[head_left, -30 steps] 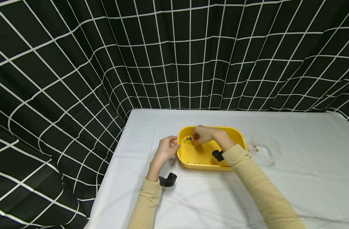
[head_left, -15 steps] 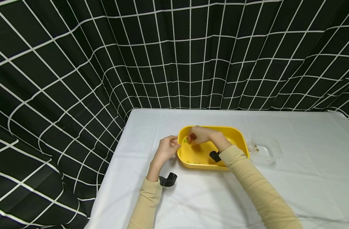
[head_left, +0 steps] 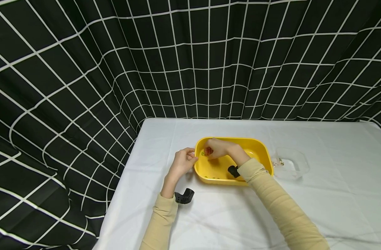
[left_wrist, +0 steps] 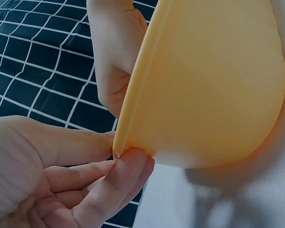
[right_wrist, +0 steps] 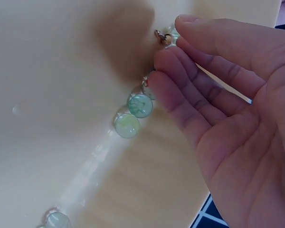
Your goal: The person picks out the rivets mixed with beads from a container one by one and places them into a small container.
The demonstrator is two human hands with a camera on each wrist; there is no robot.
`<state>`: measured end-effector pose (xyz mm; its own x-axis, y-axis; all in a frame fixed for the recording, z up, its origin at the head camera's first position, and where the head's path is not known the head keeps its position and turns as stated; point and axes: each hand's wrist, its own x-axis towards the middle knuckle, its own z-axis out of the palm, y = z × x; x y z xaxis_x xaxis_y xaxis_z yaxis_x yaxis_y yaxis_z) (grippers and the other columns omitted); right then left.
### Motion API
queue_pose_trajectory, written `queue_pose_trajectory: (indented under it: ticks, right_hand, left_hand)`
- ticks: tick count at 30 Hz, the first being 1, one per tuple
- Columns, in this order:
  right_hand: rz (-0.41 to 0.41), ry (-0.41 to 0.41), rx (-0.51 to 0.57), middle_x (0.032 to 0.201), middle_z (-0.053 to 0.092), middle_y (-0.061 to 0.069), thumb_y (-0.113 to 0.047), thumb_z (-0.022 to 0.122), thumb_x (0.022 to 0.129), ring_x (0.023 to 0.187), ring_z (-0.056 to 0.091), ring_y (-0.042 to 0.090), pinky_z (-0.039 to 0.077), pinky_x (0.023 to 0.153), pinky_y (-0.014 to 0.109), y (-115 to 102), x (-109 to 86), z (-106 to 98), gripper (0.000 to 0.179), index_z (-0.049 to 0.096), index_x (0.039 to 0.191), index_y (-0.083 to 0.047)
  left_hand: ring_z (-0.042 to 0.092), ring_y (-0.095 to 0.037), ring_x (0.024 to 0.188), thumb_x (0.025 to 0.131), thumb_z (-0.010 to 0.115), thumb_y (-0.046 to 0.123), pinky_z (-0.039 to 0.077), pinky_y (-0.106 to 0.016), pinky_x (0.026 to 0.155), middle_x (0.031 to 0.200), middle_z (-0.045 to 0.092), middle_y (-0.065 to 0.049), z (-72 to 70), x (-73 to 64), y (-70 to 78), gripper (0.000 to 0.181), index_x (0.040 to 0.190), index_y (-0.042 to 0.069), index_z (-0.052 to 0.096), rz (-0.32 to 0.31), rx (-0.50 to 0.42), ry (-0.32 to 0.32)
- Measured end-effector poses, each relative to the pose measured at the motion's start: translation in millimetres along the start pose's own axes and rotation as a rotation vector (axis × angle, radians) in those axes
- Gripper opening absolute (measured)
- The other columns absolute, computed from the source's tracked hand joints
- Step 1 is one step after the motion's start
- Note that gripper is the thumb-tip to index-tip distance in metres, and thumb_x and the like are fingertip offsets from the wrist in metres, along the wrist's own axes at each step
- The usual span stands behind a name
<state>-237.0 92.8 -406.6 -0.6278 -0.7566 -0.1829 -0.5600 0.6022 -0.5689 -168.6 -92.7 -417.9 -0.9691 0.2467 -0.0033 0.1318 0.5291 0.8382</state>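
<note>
My left hand [head_left: 181, 162] grips the left end of a yellow plastic tub [head_left: 223, 181]; in the left wrist view its thumb and fingers pinch the rim [left_wrist: 141, 76]. Reaching into the tub, my right hand [head_left: 218, 148] has its fingers bent at the left end. At its fingertips, in the right wrist view, are a small metal-looking piece [right_wrist: 163, 38] and part of a greenish glass bead. I cannot tell whether the fingers pinch either one. Just below them lie a green glass marble [right_wrist: 140, 105] and a yellow-green marble [right_wrist: 127, 125].
Another pale marble [right_wrist: 58, 220] lies along the tub's near wall. To the right of the tub stands a clear plastic container [head_left: 295, 165] with small gold-coloured pieces [head_left: 281, 162] in it. Black gridded cloth [head_left: 225, 69] hangs behind the white-covered table [head_left: 334, 194].
My right hand has moved slightly left inside the tub, over the spot where small blue and orange pieces showed. My left hand has kept its hold on the rim.
</note>
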Motion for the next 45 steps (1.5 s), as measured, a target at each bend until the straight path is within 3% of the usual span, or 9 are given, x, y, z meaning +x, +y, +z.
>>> queue_pose_trajectory:
  ticks: [22,45]
  right_hand:
    - [0.052,-0.019,-0.082,0.068,0.054,0.000,0.002,0.067,0.077,0.063,0.046,0.010,0.041,0.059,0.019,0,7.2,6,0.005,0.063,0.080,0.001]
    - [0.090,-0.053,-0.056,0.064,0.049,-0.002,0.002,0.065,0.080,0.058,0.044,0.009,0.035,0.055,0.018,4,9.3,13,0.007,0.061,0.076,-0.003]
  left_hand:
    - [0.064,-0.021,0.078,0.086,0.063,0.003,0.052,-0.025,0.064,0.089,0.061,-0.014,-0.3,-0.1,1.8,0.033,0.117,-0.009,0.057,0.001,-0.006,0.002]
    - [0.064,-0.021,0.078,0.086,0.064,0.003,0.053,-0.025,0.064,0.089,0.061,-0.013,0.3,0.6,0.4,0.034,0.117,-0.009,0.057,-0.019,-0.007,0.001]
